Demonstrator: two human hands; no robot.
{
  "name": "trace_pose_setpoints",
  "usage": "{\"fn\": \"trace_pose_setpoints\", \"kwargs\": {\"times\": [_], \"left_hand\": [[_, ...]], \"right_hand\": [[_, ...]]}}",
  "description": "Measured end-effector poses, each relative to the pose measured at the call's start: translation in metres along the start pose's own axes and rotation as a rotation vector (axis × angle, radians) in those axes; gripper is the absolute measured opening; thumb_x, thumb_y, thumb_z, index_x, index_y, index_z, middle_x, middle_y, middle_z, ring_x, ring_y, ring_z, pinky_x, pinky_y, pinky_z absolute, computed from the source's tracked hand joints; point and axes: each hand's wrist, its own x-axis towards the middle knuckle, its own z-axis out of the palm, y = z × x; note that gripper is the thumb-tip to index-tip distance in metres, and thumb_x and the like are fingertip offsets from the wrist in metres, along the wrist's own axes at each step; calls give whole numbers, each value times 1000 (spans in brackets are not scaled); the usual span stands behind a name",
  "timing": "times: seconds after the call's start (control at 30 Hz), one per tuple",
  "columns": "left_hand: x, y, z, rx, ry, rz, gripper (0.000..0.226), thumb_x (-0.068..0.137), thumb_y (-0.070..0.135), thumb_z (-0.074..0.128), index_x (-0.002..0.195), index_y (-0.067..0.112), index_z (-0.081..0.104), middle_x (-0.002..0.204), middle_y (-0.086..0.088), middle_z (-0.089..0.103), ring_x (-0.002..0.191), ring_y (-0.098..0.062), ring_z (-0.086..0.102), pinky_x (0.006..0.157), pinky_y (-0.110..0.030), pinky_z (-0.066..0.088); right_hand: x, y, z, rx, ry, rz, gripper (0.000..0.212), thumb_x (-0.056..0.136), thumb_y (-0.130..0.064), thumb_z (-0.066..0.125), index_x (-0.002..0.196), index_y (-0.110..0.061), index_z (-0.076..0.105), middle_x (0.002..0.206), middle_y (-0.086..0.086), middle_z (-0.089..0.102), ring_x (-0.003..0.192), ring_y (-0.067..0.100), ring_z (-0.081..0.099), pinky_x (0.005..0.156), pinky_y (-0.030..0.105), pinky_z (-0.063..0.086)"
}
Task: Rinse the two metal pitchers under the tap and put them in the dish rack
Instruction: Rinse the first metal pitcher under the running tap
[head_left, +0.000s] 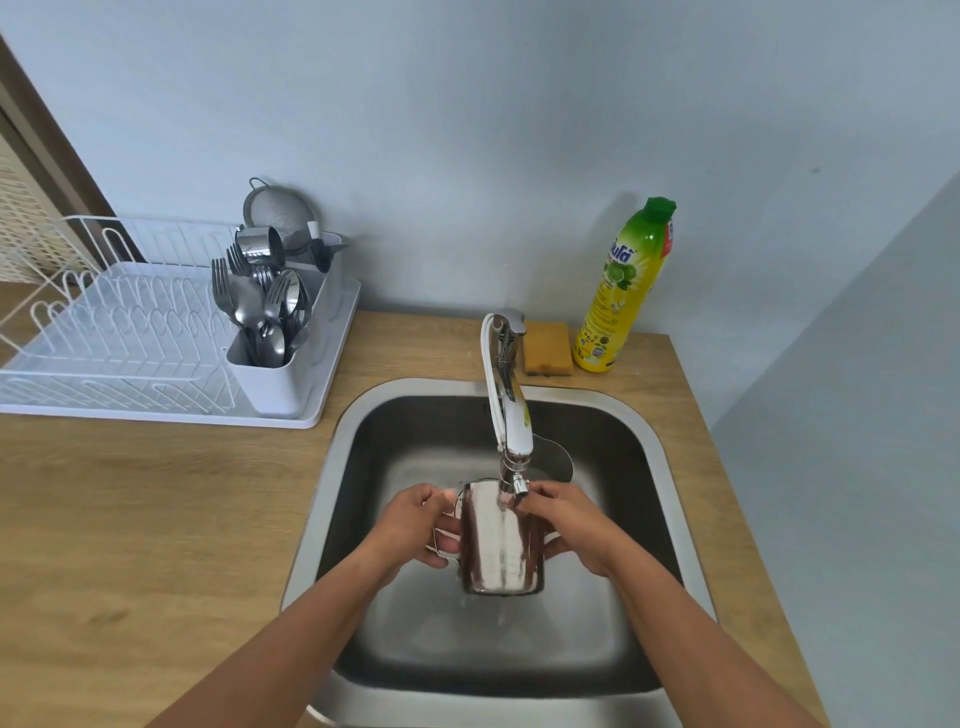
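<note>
Steel pitcher (501, 538): under tap (511, 441), both hands gripping.
Second pitcher (553, 460): sink, 1 o'clock, waiting.
White wire dish rack (119, 332): 10 o'clock, no pitchers.

Left hand (415, 525): closed round the handle.
Right hand (563, 525): clasping the body.

Two pitchers (501, 540) (553, 460), one apparently half-hidden; one sponge (547, 347); one bottle (626, 286).

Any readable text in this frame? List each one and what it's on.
Dish soap bottle: large blue brand lettering in a non-Latin script, partly turned away; I can't transcribe it.
Same bottle, small print and round badges lower on the label: too small to read.
Pitcher, tap, sponge, dish rack: no text visible.
</note>
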Motion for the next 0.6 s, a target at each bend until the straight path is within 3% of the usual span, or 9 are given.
{"fn": "trace_pose_setpoints", "kwargs": {"times": [0.1, 0.23, 0.5, 0.6], "left_hand": [[2, 2, -3, -27, -24, -29, 24, 102, 28, 48, 91, 8, 54, 69, -8, 72, 51, -18, 65, 53, -34, 56], [2, 3, -4, -50, -41, -63, 26, 101, 30, 50, 92, 6, 55, 61, -6, 71, 48, -17, 66, 49, -31, 57], [7, 4, -5, -79, -48, -156, 26, 99, 30, 54, 87, 7, 60, 53, -2, 61, 50, -16, 60, 45, -29, 56], [8, 4, -6, -90, -65, -199, 26, 98, 29, 55, 84, 8, 61, 55, -1, 60, 51, -16, 57, 45, -29, 57]], "right_hand": [[2, -4, 1, -15, 33, 42, 34, 87, -42, 66, 103, -12, 71, 99, 12, 74, 88, 27, 71, 70, 39, 62], [0, -13, 3, -18, 46, 86, 41, 92, -42, 57, 103, -5, 70, 86, 8, 70, 71, 23, 66, 56, 31, 56], [3, -24, 10, -6, 92, 191, 56, 91, -59, 52, 108, -7, 66, 85, 10, 69, 71, 27, 69, 46, 32, 56], [2, -27, 10, 8, 91, 199, 52, 91, -57, 53, 105, -9, 64, 88, 11, 69, 76, 30, 69, 46, 35, 56]]}}
